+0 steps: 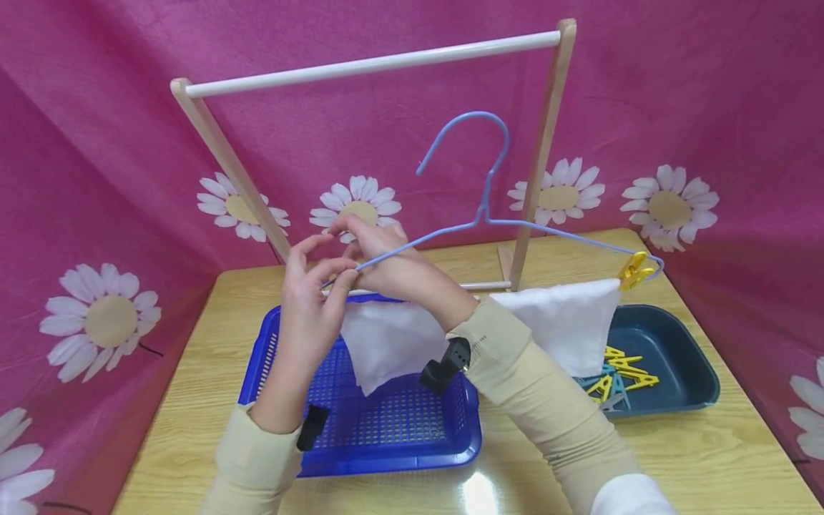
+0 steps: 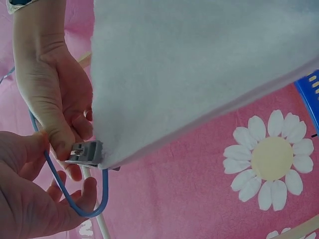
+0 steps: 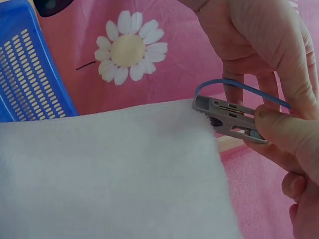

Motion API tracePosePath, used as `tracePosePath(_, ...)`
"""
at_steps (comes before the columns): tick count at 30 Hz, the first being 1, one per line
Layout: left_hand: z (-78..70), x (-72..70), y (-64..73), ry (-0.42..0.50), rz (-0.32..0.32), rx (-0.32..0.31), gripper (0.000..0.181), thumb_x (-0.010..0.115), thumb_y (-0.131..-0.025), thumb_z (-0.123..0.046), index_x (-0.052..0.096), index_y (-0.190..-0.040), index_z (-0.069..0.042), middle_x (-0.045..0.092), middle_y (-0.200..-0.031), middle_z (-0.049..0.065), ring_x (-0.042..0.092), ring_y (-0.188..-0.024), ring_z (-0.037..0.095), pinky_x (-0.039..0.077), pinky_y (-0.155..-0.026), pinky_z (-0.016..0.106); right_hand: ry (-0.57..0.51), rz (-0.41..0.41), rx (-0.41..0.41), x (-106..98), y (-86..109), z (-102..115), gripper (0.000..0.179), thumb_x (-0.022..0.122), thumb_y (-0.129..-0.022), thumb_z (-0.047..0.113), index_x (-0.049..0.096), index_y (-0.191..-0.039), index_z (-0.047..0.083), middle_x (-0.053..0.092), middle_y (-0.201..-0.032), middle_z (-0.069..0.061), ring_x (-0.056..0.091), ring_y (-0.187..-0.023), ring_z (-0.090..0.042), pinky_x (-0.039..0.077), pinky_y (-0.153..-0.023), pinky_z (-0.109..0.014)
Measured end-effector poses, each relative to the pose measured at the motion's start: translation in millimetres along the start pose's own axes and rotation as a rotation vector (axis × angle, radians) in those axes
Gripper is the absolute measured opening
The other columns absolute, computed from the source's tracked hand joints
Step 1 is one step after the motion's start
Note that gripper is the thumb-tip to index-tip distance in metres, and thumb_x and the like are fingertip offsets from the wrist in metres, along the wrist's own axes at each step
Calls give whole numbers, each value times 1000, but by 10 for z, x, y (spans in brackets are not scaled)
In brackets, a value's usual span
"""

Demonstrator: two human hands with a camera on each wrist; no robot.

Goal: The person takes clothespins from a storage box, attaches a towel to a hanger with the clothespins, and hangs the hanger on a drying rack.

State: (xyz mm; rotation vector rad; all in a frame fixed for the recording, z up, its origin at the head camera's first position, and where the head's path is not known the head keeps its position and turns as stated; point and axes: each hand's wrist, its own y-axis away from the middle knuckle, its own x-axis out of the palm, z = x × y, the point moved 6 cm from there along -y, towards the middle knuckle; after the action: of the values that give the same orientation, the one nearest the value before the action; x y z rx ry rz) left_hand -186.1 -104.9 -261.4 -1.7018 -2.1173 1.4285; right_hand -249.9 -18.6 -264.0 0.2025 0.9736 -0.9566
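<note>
A blue wire hanger (image 1: 412, 245) is held up in front of the rack, its hook upward. My left hand (image 1: 309, 304) grips the hanger's left end between thumb and fingers. Crossing behind it, my right hand (image 1: 386, 261) pinches a grey clothespin (image 3: 232, 118) by its handles. The clothespin's tip meets the corner of a white cloth (image 2: 199, 64) beside the hanger's bent end; how firmly it bites cannot be told. At the hanger's right end a yellow clothespin (image 1: 634, 271) clips the cloth's other corner. In the head view the hands hide the grey clothespin.
Below the cloth sits a blue plastic basket (image 1: 386, 458). To its right, a dark green tub (image 1: 682, 357) contains several yellow, teal and grey clothespins (image 1: 621, 375). A wooden rack with a white bar (image 1: 373, 66) stands behind, before a pink flowered cloth backdrop (image 1: 708, 107).
</note>
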Motion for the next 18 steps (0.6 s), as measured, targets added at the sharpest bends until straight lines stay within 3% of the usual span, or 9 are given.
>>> tracePosePath(6, 2, -2, 11, -10, -30, -7, 7, 63, -80, 2, 66, -84, 7, 44, -118, 20, 42, -112, 29, 41, -85, 39, -94, 9, 43, 59, -30, -52, 53, 73, -69, 21, 51, -116, 13, 65, -82, 10, 52, -89, -4, 27, -90, -27)
tracePosePath(9, 13, -12, 9, -9, -52, -14, 6, 63, -80, 4, 66, -83, 8, 44, -118, 21, 41, -113, 28, 37, -89, 40, -261, 2, 48, 132, -35, -103, 41, 72, -68, 13, 60, -106, 7, 64, -88, 2, 53, -86, -8, 37, -79, -20)
tracePosePath(13, 34, -27, 2, 5, -63, -27, 7, 61, -80, 4, 66, -84, 8, 44, -118, 20, 41, -112, 28, 41, -81, 38, -511, 0, 64, 236, -24, -182, 26, 70, -71, 2, 65, -96, 0, 60, -86, -3, 50, -77, -14, 41, -62, -20)
tracePosePath(15, 42, -36, -2, 4, -61, -31, 7, 61, -81, 4, 66, -84, 8, 44, -118, 20, 41, -112, 28, 42, -76, 37, -476, -20, 64, 249, -15, -195, 23, 70, -73, 5, 66, -96, 2, 59, -82, -1, 47, -74, -14, 36, -67, -22)
tracePosePath(18, 49, -48, -6, -4, -58, -39, 8, 61, -81, 3, 66, -86, 9, 44, -119, 19, 41, -112, 27, 43, -73, 36, -308, -57, 55, 232, 3, -163, 22, 71, -74, 14, 68, -96, 9, 62, -83, 4, 46, -82, -13, 28, -83, -32)
